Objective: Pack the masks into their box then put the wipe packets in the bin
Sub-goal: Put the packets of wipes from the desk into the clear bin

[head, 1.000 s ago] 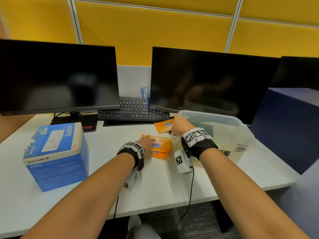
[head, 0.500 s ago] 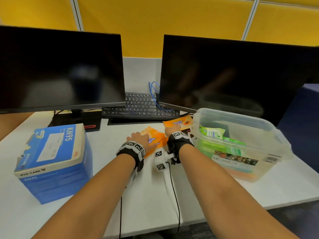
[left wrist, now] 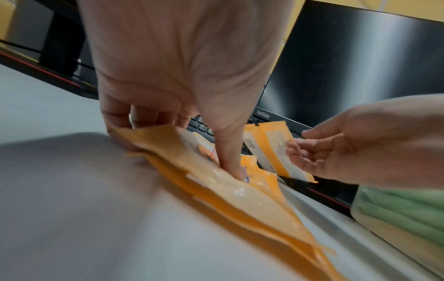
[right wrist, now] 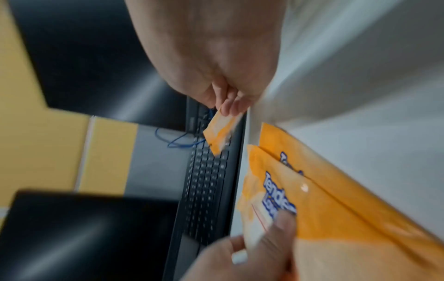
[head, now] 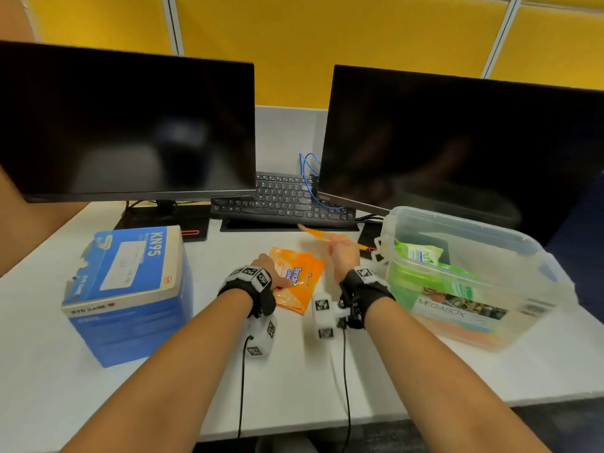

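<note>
Two orange wipe packets (head: 299, 278) lie stacked on the white desk. My left hand (head: 273, 273) grips the top one, thumb pressed on its face (left wrist: 230, 165) and fingers curled at its far edge. My right hand (head: 343, 255) pinches a third orange wipe packet (head: 327, 236) by one end and holds it off the desk, just left of the clear plastic bin (head: 536, 289). That lifted packet (right wrist: 220, 131) hangs in front of the keyboard in the right wrist view. The bin holds green wipe packets (head: 420, 253). The blue KN95 mask box (head: 130, 289) stands closed at the left.
Two dark monitors (head: 124, 125) stand at the back with a black keyboard (head: 281, 201) and a blue cable (head: 309, 178) between them. The desk's front edge (head: 294, 433) is close to me. Cables hang from both wrist cameras.
My right hand has lifted its orange packet off the desk and tilted it up. My left hand stayed on the stacked packets. The head view shifted, bringing the bin nearer.
</note>
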